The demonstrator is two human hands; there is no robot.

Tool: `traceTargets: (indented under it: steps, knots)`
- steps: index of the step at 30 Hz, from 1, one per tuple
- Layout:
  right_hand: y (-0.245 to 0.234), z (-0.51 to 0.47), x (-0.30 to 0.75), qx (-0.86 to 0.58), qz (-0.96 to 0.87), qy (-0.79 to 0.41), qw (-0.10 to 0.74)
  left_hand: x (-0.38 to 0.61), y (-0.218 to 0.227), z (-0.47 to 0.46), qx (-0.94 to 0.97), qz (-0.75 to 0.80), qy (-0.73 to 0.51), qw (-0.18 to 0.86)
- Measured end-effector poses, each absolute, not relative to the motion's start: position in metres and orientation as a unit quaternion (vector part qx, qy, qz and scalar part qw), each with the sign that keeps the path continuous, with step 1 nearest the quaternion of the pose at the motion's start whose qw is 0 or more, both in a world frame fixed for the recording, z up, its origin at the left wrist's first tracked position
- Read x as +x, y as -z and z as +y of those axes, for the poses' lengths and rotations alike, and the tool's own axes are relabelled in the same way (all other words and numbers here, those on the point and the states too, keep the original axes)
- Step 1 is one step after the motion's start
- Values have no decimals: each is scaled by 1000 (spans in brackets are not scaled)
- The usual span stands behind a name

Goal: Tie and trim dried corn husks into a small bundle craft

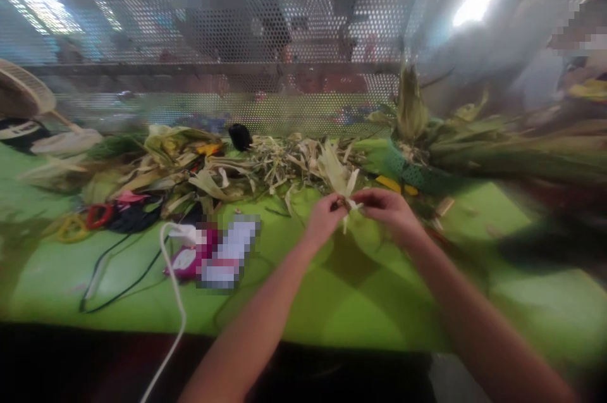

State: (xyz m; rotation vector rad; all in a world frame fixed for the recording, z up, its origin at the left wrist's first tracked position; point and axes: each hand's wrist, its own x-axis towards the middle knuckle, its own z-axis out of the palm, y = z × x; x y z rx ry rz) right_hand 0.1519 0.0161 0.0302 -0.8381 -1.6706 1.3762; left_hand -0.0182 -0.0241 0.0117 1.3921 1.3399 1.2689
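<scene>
Both of my hands meet above the green tabletop point(379, 321), at a pale corn husk point(334, 166) whose leaves fan upward. My left hand point(327, 216) pinches the gathered base of the husk between thumb and fingers. From the other side, my right hand point(391, 210) closes its fingertips on a short strip at the same base. Small pale ends stick out below and between the fingers. The exact fold or knot at the base is too blurred to make out.
Loose husks point(190, 156) and shreds lie along the back, before a perforated metal screen point(190, 42). Red-handled scissors point(98, 216), a magenta item point(190, 257) and a white cable point(177, 302) are at left. A green basket point(412, 169) with husks stands right; a person point(583, 68) is beyond.
</scene>
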Motion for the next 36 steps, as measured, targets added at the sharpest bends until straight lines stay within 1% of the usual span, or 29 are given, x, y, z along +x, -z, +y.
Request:
traceTargets:
  steps: [5,7,10,15,17,21,24,27,32,36]
  knots:
    - [-27,15,146,-361,-664,-485,440,-15,-8,-26,609,524,-475,359]
    - [-26,14,144,-376,-659,-464,457,-14,-6,-26,615,509,-471,374]
    - [-26,14,143,-378,-653,-464,463,-12,-8,-27,602,497,-480,399]
    - [-23,16,143,-367,-636,-470,489,-14,-13,-27,581,512,-491,399]
    - [-22,16,143,-375,-638,-466,484,-15,-13,-28,574,509,-497,404]
    - [-23,16,142,-393,-668,-466,427,-17,-12,-27,549,506,-515,422]
    - [-24,16,142,-390,-649,-515,402,-17,-12,-27,525,501,-525,446]
    - [-24,18,143,-386,-612,-563,400,-17,-12,-27,511,491,-512,485]
    - [-22,19,145,-357,-556,-605,444,-12,-11,-26,457,471,-496,569]
    - [-25,17,143,-354,-530,-615,464,-11,-8,-24,373,446,-522,624]
